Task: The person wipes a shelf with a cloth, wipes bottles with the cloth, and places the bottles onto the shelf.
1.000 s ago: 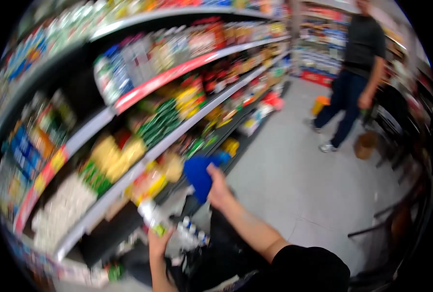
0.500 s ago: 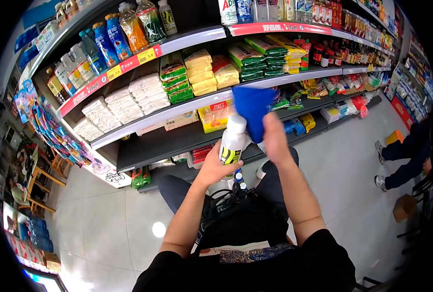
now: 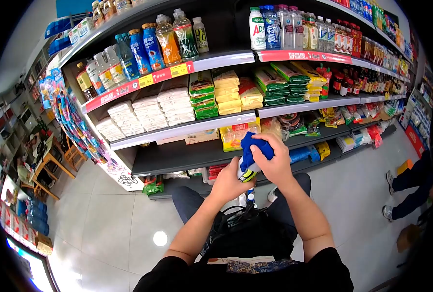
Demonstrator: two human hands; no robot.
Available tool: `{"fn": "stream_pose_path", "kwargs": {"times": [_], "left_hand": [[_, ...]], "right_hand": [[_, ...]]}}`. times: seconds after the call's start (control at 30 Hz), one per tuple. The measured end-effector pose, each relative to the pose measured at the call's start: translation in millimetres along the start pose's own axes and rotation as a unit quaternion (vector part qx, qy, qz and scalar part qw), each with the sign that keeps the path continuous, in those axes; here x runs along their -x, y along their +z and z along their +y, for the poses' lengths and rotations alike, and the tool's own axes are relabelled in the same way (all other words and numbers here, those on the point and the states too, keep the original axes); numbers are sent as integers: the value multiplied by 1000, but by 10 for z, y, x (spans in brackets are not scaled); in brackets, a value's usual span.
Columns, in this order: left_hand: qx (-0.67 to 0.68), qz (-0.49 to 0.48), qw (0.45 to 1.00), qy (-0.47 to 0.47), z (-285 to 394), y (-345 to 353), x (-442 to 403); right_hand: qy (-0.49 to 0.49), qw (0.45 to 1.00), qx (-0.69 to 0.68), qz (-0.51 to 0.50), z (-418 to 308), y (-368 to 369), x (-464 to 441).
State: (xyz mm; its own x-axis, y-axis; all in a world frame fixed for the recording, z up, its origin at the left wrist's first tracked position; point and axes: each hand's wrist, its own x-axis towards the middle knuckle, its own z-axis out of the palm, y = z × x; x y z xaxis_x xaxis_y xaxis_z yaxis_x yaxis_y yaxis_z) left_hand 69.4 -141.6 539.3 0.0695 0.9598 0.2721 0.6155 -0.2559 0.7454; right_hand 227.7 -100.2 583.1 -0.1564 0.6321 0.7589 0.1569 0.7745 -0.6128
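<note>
My left hand (image 3: pixel 227 182) is wrapped around a white bottle (image 3: pixel 248 174) with a yellow-green and black label, held tilted in front of the lower shelf. A blue cloth (image 3: pixel 251 146) is bunched over the bottle's upper part and hides its cap. My right hand (image 3: pixel 276 160) presses the cloth against the bottle, fingers curled over the top and thumb in front. Below my hands, between my knees, several bottles with blue-and-white caps (image 3: pixel 251 196) are partly hidden by a black bag (image 3: pixel 240 228) on my lap.
A shelf unit (image 3: pixel 187 160) curves ahead, carrying drink bottles (image 3: pixel 150 46), white packets (image 3: pixel 176 106) and green and yellow bags (image 3: pixel 273 83). Hanging colourful packs (image 3: pixel 70 117) line its left end. At right stands another person, legs (image 3: pixel 408 187) visible, near a cardboard box (image 3: pixel 407 238).
The blue cloth, spread and swinging in my right hand before, is now bunched over the bottle's top. The bottle has tilted, and the view has shifted so the shelves sit lower and further right.
</note>
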Motion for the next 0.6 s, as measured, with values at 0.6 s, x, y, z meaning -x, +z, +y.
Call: {"fn": "stream_pose_path", "kwargs": {"times": [0.6], "left_hand": [[181,-194,963,-52,99,-267,80]], "right_hand": [[169,907,-384,29,172,134,55]]}}
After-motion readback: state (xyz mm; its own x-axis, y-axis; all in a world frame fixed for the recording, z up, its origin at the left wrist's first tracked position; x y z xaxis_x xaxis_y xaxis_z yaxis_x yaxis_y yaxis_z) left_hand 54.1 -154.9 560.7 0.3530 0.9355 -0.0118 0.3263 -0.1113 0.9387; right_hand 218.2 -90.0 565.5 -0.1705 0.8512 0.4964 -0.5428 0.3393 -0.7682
